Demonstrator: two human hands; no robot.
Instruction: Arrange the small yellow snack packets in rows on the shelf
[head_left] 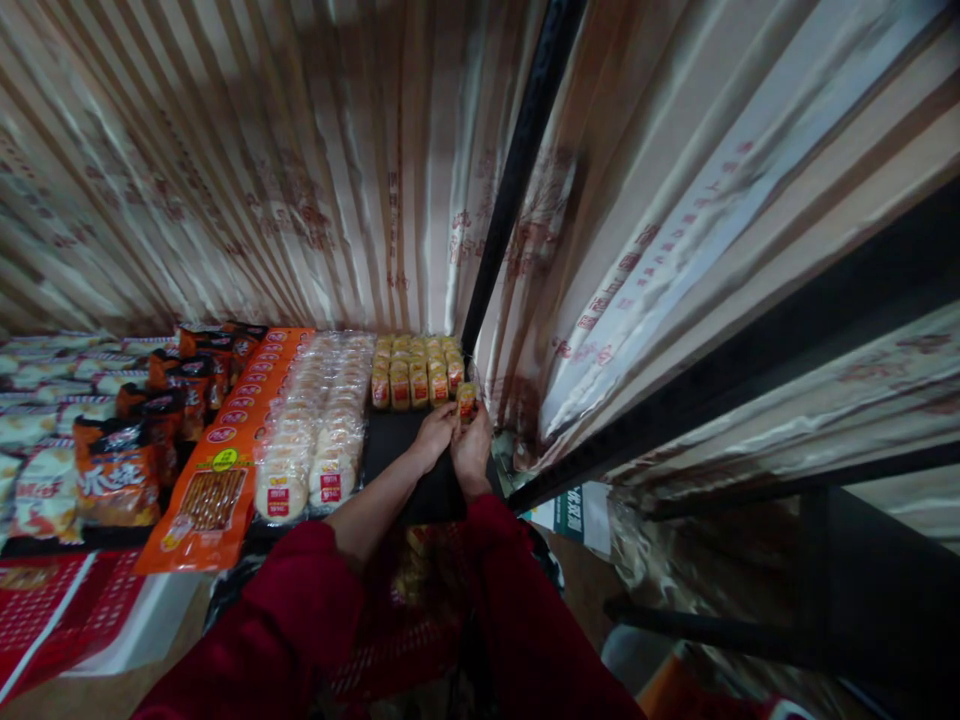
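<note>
A small yellow wrapped snack pack (466, 399) with a red label sits between my two hands, near the front right corner of the stacked packs. My right hand (472, 452) is closed round its lower part. The fingers of my left hand (436, 436) pinch its left side. Just behind, several matching yellow packs (409, 378) stand in tight rows on the dark shelf (401, 440). Left of these are rows of clear-wrapped round white breads or cakes (330, 465) with red labels.
Orange hanging packs (217, 465) and orange-black snack bags (120, 470) lie further left, beside white bags (49, 490). A black upright post (517, 170) rises by the shelf corner. Below are red baskets (67, 615). Printed plastic sheeting (337, 180) hangs behind.
</note>
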